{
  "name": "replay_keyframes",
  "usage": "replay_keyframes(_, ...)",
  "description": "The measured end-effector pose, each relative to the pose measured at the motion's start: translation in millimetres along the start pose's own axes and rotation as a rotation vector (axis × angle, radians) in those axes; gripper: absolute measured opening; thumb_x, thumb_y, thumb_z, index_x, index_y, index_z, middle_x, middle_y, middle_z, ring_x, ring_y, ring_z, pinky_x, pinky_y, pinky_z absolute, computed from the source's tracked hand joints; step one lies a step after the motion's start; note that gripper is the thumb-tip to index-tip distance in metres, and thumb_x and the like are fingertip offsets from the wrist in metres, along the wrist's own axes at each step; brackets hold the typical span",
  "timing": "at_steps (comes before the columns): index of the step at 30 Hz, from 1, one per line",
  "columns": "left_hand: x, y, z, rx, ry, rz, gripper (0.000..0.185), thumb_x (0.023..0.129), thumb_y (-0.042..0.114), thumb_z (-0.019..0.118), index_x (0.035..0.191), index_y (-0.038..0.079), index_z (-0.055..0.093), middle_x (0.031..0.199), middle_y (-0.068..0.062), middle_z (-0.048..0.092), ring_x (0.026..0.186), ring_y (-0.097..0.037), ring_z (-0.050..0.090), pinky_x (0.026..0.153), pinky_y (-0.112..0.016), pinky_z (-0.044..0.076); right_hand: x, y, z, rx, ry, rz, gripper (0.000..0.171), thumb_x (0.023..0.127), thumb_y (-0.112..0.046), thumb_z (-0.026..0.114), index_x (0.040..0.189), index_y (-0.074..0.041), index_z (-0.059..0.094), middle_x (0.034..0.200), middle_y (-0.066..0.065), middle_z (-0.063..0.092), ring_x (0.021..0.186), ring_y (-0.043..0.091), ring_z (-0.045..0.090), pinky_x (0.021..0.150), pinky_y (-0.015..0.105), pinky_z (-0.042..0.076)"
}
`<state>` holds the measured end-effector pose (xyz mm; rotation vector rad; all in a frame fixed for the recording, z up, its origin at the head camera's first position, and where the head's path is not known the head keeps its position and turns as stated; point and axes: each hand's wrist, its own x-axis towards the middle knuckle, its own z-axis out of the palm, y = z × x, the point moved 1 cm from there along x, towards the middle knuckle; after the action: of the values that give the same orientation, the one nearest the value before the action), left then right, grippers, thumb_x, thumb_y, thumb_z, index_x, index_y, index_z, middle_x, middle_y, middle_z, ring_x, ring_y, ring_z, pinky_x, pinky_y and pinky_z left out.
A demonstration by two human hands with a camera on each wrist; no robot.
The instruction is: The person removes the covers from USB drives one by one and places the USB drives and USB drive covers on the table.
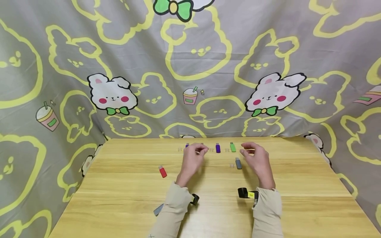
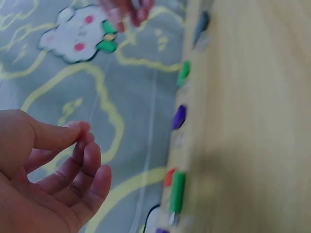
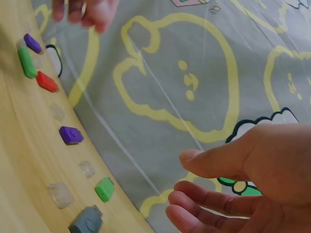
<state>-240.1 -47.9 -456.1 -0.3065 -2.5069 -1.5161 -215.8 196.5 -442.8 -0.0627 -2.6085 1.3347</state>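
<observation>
Against a bunny-print cloth (image 1: 208, 66), both hands are hovering over a row of small drives on the wooden table (image 1: 119, 205): left hand (image 1: 192, 159) and right hand (image 1: 258, 158) loosely curled, holding nothing; next, likely a careful pinch on the grey drive (image 1: 238, 163).

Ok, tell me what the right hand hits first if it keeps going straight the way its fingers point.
Probably the green USB stick: the right hand has fingers aimed leftward along the far row. Depth is unclear, so it may pass above it.

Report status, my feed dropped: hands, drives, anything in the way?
Left hand and right hand both empty, fingers loosely curled, hovering over the table. Grey drive nearest right hand, purple drive between hands. Nothing blocking.
</observation>
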Motion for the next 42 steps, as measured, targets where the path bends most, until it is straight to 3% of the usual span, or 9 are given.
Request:
replay_keyframes(5,-2.3,-12.8,-25.2,-0.037,0.101,0.012,0.007,0.095,0.005,0.073,0.099,0.002,0.079,0.092,-0.006,0.075,0.081,-0.017,0.067,0.069,-0.024,0.055,-1,-5,11,0.022,-0.047,-0.025,0.026,0.099,-0.007,0.067,0.122,0.005,0.068,0.121,0.026,0.067,0.11,0.042,0.065,0.092,0.051,0.056)
replay_keyframes(12,-0.1,-25.8,-43.7,-0.116,0.118,-0.03,0.013,0.1,0.006,0.066,0.107,0.001,0.076,0.096,-0.013,0.075,0.089,-0.03,0.071,0.078,-0.034,0.061,0,-11,27,0.017,-0.094,-0.066,0.025,0.099,-0.006,0.067,0.122,0.004,0.068,0.121,0.025,0.066,0.109,0.042,0.065,0.087,0.05,0.058)
replay_keyframes(22,-3.3,-52.5,-64.0,-0.21,0.219,-0.111,0.013,0.097,0.002,0.069,0.107,-0.004,0.075,0.098,-0.017,0.074,0.089,-0.028,0.07,0.073,-0.017,0.055,1,-27,70,-0.069,-0.187,-0.219,0.023,0.093,-0.001,0.073,0.116,0.003,0.071,0.114,0.022,0.067,0.105,0.038,0.065,0.088,0.049,0.057)
replay_keyframes(29,-2.9,-57.8,-71.5,-0.194,0.216,-0.089,0.013,0.098,0.003,0.068,0.107,-0.005,0.074,0.095,-0.02,0.073,0.088,-0.033,0.07,0.071,-0.014,0.053,5,-37,106,-0.186,-0.275,-0.365,0.024,0.092,0.0,0.074,0.116,0.001,0.072,0.115,0.013,0.068,0.109,0.034,0.064,0.092,0.047,0.056)
replay_keyframes(34,-2.7,-59.9,-74.0,-0.193,0.228,-0.094,0.014,0.098,0.002,0.068,0.107,-0.006,0.074,0.097,-0.022,0.073,0.089,-0.036,0.07,0.07,-0.012,0.052,13,-44,126,-0.282,-0.31,-0.494,0.02,0.091,0.001,0.075,0.111,0.0,0.075,0.115,0.014,0.068,0.109,0.033,0.065,0.095,0.045,0.056)
replay_keyframes(42,-2.2,-58.6,-74.7,-0.212,0.23,-0.092,0.014,0.097,0.001,0.069,0.106,-0.007,0.075,0.098,-0.023,0.073,0.091,-0.037,0.07,0.07,-0.011,0.051,22,-51,146,-0.407,-0.342,-0.639,0.014,0.088,0.003,0.077,0.101,0.0,0.078,0.103,0.011,0.07,0.097,0.03,0.067,0.088,0.038,0.059)
